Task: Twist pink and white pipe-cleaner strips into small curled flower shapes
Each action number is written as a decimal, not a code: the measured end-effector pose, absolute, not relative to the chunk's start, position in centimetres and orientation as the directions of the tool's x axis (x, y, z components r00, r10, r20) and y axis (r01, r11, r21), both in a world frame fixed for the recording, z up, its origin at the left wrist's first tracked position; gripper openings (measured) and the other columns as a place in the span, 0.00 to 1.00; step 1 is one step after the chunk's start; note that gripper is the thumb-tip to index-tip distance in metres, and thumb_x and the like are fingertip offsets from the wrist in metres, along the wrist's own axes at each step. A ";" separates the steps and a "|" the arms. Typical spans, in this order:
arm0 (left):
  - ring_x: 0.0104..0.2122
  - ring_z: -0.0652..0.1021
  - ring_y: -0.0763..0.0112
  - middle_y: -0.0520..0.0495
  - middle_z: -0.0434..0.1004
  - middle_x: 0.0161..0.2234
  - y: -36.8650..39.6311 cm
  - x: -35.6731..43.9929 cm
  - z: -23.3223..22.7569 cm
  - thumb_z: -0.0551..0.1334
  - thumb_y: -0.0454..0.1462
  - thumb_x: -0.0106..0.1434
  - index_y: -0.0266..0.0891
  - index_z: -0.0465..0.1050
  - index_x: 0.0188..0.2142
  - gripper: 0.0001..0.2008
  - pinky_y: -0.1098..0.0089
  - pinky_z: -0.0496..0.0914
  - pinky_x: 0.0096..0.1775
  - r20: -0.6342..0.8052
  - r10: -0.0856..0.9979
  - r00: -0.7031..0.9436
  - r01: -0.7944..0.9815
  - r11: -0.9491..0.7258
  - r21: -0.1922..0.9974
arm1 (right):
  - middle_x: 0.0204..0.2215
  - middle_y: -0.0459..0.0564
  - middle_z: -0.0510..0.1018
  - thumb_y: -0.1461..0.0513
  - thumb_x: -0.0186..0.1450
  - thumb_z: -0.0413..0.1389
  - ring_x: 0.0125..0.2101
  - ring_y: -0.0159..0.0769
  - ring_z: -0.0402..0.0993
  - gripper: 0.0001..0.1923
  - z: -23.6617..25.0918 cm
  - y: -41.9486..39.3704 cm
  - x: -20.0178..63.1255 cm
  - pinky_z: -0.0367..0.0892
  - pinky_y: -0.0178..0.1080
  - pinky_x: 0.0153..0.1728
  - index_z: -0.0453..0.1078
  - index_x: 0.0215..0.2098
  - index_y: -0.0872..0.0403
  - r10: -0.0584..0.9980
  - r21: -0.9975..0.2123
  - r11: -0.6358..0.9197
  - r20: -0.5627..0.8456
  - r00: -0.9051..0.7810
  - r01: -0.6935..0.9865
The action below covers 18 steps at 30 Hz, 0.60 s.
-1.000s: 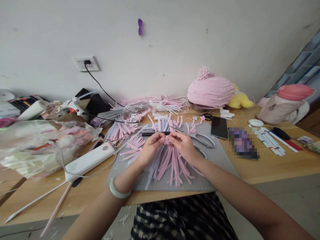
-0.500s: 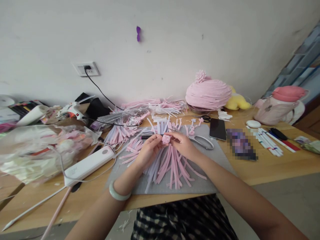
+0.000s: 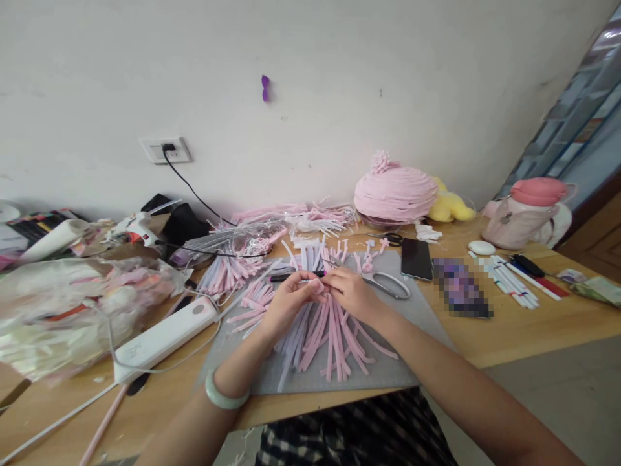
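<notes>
My left hand (image 3: pixel 291 299) and my right hand (image 3: pixel 353 292) meet over the grey cutting mat (image 3: pixel 233 362). Between their fingertips is a small pink piece of shaped chenille stem (image 3: pixel 316 286), partly covered by the fingers. Both hands are closed on it. Pink chenille stems (image 3: pixel 334 349) fan out on the mat below them, beside lilac chenille stems (image 3: pixel 291 343). Just right of my right hand lie grey-handled scissors (image 3: pixel 395 287), their blades partly hidden. Small finished-looking pink pieces (image 3: pixel 367 264) rest behind it.
A pink domed piece (image 3: pixel 395 194) stands at the back beside a yellow plush (image 3: pixel 451 206). On the right are a black phone (image 3: pixel 416 259), white markers (image 3: pixel 514 281) and a pink jug (image 3: pixel 521 217). A white power strip (image 3: pixel 165 340), cords, a glue gun (image 3: pixel 138 230) and plastic bags (image 3: pixel 77 304) crowd the left.
My fingers have closed further around the pink piece, and it is turned and more covered now. The camera view has tilted slightly up, so the scene sits lower.
</notes>
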State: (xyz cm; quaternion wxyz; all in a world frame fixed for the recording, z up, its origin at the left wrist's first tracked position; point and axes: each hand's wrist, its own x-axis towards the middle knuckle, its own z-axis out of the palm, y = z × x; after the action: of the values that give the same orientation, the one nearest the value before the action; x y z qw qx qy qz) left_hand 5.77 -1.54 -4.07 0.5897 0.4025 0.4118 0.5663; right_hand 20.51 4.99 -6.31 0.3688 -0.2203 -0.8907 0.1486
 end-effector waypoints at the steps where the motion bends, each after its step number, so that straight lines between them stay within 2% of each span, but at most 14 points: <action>1: 0.23 0.76 0.74 0.50 0.77 0.24 -1.6 5.8 -4.1 0.66 0.38 0.49 0.35 0.68 0.29 0.11 0.72 0.68 0.33 -0.034 0.999 0.037 -0.334 0.044 0.942 | 0.31 0.53 0.75 0.70 0.61 0.49 0.36 0.37 0.69 0.11 -6.4 5.0 20.5 0.65 0.40 0.39 0.73 0.35 0.56 0.496 -0.419 0.863 0.591 -0.636 0.283; 8: 0.22 0.76 0.75 0.48 0.77 0.23 -2.0 5.7 -4.0 0.66 0.37 0.50 0.33 0.71 0.24 0.08 0.73 0.67 0.33 -0.012 0.996 0.092 -0.358 0.044 0.933 | 0.35 0.52 0.75 0.67 0.63 0.48 0.38 0.35 0.70 0.11 -6.2 4.8 20.4 0.65 0.39 0.42 0.72 0.38 0.56 0.485 -0.477 0.855 0.599 -0.637 0.202; 11: 0.24 0.76 0.74 0.49 0.77 0.22 -2.0 5.7 -3.9 0.65 0.37 0.51 0.33 0.71 0.25 0.07 0.73 0.68 0.35 0.007 0.997 0.076 -0.386 0.023 0.922 | 0.41 0.52 0.74 0.68 0.61 0.49 0.42 0.36 0.69 0.13 -4.7 6.6 21.8 0.63 0.39 0.44 0.71 0.41 0.54 0.551 -0.494 0.821 0.558 -0.621 0.285; 13: 0.25 0.76 0.74 0.48 0.77 0.24 -2.0 5.6 -3.9 0.64 0.37 0.52 0.34 0.71 0.27 0.07 0.73 0.68 0.36 0.016 0.998 0.063 -0.413 0.011 0.911 | 0.41 0.53 0.75 0.71 0.58 0.49 0.41 0.37 0.70 0.16 -3.5 8.7 23.5 0.63 0.39 0.42 0.71 0.42 0.54 0.671 -0.455 0.740 0.448 -0.591 0.495; 15: 0.25 0.77 0.75 0.48 0.78 0.27 -1.9 5.6 -3.9 0.64 0.37 0.53 0.34 0.70 0.28 0.07 0.73 0.68 0.36 0.016 0.999 0.044 -0.448 0.005 0.894 | 0.35 0.54 0.77 0.73 0.55 0.50 0.37 0.39 0.71 0.15 -2.9 10.9 25.5 0.62 0.38 0.39 0.74 0.35 0.55 0.730 -0.339 0.684 0.298 -0.616 0.646; 16: 0.25 0.77 0.75 0.48 0.78 0.28 -1.9 5.6 -3.9 0.64 0.37 0.53 0.35 0.69 0.28 0.07 0.73 0.68 0.37 0.010 0.999 0.035 -0.463 0.007 0.886 | 0.33 0.55 0.77 0.73 0.55 0.51 0.35 0.40 0.71 0.14 -2.9 11.9 26.4 0.62 0.37 0.38 0.75 0.32 0.55 0.735 -0.289 0.677 0.217 -0.643 0.677; 18: 0.26 0.77 0.75 0.48 0.78 0.29 -1.9 5.7 -3.8 0.65 0.37 0.52 0.35 0.69 0.29 0.08 0.72 0.68 0.37 -0.001 1.000 0.012 -0.484 0.007 0.875 | 0.31 0.52 0.78 0.73 0.55 0.51 0.33 0.38 0.72 0.14 -3.5 13.3 27.8 0.62 0.35 0.35 0.75 0.30 0.54 0.663 -0.250 0.737 0.083 -0.744 0.628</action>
State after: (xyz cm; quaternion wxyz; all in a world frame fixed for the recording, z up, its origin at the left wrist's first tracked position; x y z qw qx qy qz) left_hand 5.71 -1.91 -3.82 0.6129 0.3609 0.3573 0.6053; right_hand 27.76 13.33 -3.45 0.0832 -0.3479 -0.9281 0.1035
